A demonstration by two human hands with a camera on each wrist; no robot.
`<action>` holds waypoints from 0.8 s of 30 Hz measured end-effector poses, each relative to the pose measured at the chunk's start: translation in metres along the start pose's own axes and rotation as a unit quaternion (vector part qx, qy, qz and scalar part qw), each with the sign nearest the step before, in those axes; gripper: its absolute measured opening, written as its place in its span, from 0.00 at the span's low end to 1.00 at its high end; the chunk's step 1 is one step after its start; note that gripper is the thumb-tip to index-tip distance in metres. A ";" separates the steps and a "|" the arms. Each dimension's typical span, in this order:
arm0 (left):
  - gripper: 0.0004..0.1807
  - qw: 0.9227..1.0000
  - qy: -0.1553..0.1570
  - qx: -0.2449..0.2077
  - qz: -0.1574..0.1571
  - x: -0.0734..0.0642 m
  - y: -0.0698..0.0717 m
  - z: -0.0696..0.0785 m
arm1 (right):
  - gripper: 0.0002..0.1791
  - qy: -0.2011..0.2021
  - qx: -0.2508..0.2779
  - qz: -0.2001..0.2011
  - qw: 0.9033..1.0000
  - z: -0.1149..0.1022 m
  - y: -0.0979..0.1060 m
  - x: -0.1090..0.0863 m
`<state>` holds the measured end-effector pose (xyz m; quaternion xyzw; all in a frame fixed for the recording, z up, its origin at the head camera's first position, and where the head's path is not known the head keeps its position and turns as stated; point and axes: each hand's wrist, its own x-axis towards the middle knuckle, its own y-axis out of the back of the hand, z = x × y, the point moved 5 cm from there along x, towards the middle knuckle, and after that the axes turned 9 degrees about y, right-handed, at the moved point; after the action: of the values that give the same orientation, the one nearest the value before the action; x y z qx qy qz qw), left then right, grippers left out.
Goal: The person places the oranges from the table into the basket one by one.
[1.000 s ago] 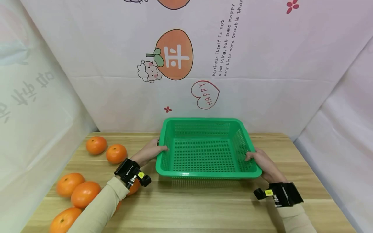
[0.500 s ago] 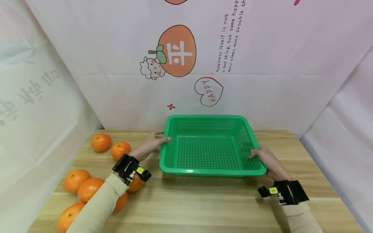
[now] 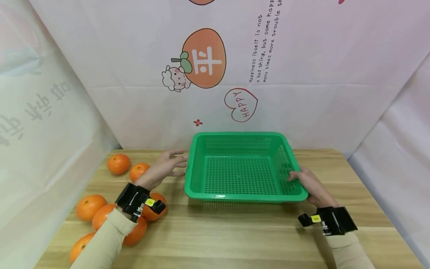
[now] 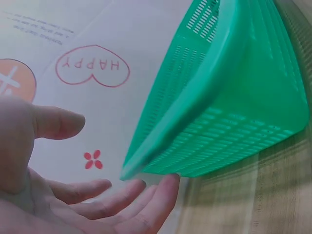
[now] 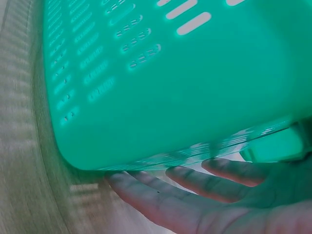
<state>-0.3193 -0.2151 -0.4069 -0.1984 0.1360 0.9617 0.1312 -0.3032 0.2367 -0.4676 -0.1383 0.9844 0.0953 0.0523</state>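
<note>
A green perforated plastic basket point(image 3: 246, 197) stands at the back of the wooden table, with nothing inside. My right hand point(image 3: 310, 185) grips its right rim, thumb over the inner side; in the right wrist view the fingers point(image 5: 183, 183) lie along the basket's outer wall. On the other side, my left hand point(image 3: 164, 168) is held just off the left rim, fingers loosely extended toward it. The left wrist view shows that hand's thumb and fingers point(image 4: 122, 195) spread apart, holding nothing, below the basket's rim point(image 4: 195, 102).
Several oranges lie on the left of the table point(image 3: 215, 235): one at the back point(image 3: 119, 164), another point(image 3: 139, 172) partly behind my left wrist, more point(image 3: 91, 208) around the left forearm. A printed white cloth point(image 3: 292, 112) hangs right behind the basket.
My left hand has let go of the basket's left rim and drawn back to the left, its fingers opening. My right hand keeps its grip. The head view has shifted slightly.
</note>
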 end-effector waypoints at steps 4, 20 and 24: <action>0.40 1.000 0.001 0.023 0.005 -0.015 0.003 0.000 | 0.41 -0.003 0.002 -0.003 1.000 0.001 -0.001 -0.001; 0.35 0.984 -0.035 0.169 0.046 -0.064 0.007 0.001 | 0.42 -0.007 0.003 -0.005 1.000 0.001 -0.002 -0.001; 0.31 0.968 -0.053 0.235 0.073 -0.075 0.011 -0.001 | 0.42 -0.005 0.002 -0.004 1.000 -0.002 -0.001 -0.001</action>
<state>-0.2560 -0.2403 -0.3743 -0.1002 0.3649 0.9190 0.1103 -0.3018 0.2352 -0.4660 -0.1414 0.9838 0.0936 0.0579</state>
